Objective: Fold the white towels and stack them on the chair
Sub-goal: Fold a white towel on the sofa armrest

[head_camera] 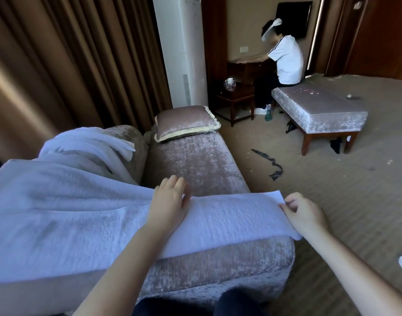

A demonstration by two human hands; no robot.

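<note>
A: Grip?
B: L hand [170, 201] flat, pressing towel [229, 215]; R hand [303, 214] pinches its end. Towel's across chair [195, 160].
A: Risk?
B: End overhangs, prob slides off if pinch slips.

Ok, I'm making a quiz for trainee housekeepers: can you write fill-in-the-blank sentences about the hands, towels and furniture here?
1. The right hand pinches the spread towel; the left hand lies ___ on it.
2. The crumpled towel is ___ in colour.
3. The fringed cushion lies on the velvet chaise; the other person sits on the ___.
Missing words: flat; white; bench.
</note>
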